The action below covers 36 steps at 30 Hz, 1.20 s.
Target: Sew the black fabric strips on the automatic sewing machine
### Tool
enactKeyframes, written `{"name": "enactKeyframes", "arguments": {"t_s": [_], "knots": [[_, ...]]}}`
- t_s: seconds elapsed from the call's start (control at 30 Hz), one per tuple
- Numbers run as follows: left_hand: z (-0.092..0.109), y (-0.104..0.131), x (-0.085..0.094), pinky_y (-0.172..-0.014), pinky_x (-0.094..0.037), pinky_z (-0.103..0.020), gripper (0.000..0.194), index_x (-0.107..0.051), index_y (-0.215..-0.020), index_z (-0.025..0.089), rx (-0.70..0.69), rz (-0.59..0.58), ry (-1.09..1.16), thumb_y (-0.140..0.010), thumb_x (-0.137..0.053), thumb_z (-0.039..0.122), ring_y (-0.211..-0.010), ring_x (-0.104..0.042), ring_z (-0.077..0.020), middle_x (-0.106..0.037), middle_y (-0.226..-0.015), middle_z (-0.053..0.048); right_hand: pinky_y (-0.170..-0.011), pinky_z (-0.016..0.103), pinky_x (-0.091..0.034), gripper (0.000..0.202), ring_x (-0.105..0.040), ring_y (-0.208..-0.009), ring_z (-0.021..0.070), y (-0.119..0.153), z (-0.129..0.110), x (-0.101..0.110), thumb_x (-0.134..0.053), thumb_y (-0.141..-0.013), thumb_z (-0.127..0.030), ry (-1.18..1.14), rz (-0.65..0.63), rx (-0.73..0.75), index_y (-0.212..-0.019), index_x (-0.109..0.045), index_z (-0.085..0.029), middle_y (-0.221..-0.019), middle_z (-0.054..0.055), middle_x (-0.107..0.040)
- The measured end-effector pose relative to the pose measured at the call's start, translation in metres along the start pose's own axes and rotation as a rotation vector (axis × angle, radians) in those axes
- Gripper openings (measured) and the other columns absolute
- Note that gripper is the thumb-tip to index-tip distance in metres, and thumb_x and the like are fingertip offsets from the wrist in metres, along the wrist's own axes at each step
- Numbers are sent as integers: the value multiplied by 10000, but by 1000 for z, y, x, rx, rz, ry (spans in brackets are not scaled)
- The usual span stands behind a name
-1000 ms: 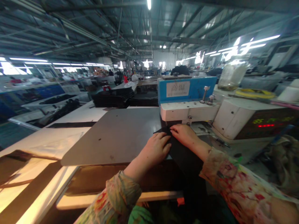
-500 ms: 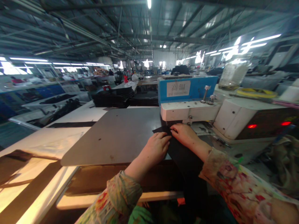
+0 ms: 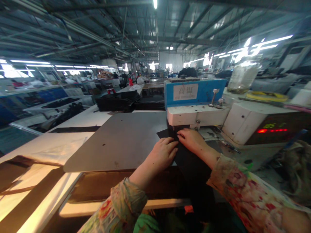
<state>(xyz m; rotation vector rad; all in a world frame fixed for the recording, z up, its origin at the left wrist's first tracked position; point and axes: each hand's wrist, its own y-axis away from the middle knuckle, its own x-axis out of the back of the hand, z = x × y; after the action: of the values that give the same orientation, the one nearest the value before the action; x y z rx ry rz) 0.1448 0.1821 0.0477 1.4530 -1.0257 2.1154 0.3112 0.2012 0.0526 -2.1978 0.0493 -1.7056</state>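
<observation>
Working two-handed at the machine (image 3: 196, 116) on one black cloth (image 3: 191, 168); spread over the right edge of the grey plate (image 3: 121, 142), with upper end close in at the machine, under it or just short of it, cannot tell which; trailing below between the sleeves (image 3: 128, 200), perhaps left loose to avoid dragging.

Pressing from above with left hand (image 3: 165, 151), fingers close together and bent over the cloth, one corner poking past them onto the plate; likely to keep the layer flat and unable to swivel; cannot tell of any fold nipped beneath.

Bearing on the cloth with right hand (image 3: 191, 139), thumb and fingertips gathered just beside the left fingertips; apparently to steady the edge nearest the machine; cannot tell pinch from press in this grip.

Set back on the desk (image 3: 89, 119), a stack (image 3: 116, 102) of black pieces, presumably kept off the plate to leave room for turning cloth; below the plate's front edge, a dark pile (image 3: 102, 186); at right, a panel (image 3: 272, 127), lit red and green, probably angled for glancing at; behind it, a yellow ring (image 3: 266, 96) and a jar (image 3: 243, 77), well apart from both hands.
</observation>
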Motion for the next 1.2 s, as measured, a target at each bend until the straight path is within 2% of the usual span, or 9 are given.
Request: {"name": "enactKeyframes", "arguments": {"t_s": [1.2], "knots": [[2, 1, 1, -929, -366, -317, 325, -546, -1112, 160, 7, 8, 9, -864, -367, 271, -1026, -458, -177, -509, -1135, -75, -697, 245, -372, 261, -559, -842, 165, 1, -3, 1, -402, -828, -266, 30, 5, -30, -962, -614, -191, -927, 36, -604]]}}
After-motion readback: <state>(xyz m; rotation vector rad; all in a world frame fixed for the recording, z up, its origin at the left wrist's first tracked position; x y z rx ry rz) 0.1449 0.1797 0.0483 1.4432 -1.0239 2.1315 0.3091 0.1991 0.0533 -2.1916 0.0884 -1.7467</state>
